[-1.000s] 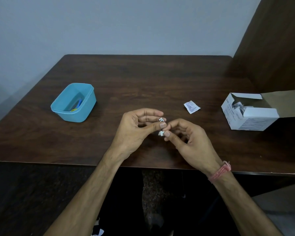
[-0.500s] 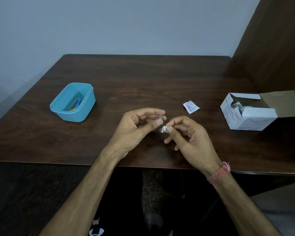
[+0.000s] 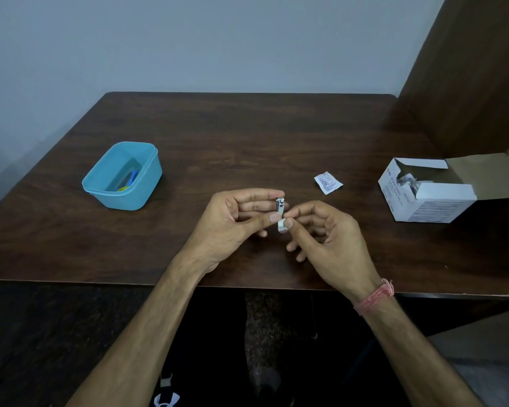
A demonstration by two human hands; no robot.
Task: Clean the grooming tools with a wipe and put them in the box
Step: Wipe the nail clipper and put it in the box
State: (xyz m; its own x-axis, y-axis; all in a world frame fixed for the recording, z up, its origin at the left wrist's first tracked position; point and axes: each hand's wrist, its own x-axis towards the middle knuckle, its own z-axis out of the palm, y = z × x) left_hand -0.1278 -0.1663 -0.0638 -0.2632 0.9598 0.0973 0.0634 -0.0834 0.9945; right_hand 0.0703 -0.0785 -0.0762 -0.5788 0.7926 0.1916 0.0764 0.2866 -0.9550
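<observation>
A small silver nail clipper (image 3: 280,205) stands upright above the middle of the table, pinched between the thumb and fingers of my left hand (image 3: 232,223). My right hand (image 3: 326,242) pinches a small white wipe (image 3: 281,225) between thumb and forefinger, pressed against the clipper's lower end. The blue plastic box (image 3: 147,183) sits at the left of the table, with a blue and a yellow tool inside.
A torn white wipe sachet (image 3: 328,182) lies on the dark wooden table (image 3: 247,136) to the right of my hands. An open white carton (image 3: 429,198) of sachets stands at the right edge. A brown panel rises behind it.
The clipper has turned upright and shows more between my fingers. My right hand with the wipe has slid down to its lower end.
</observation>
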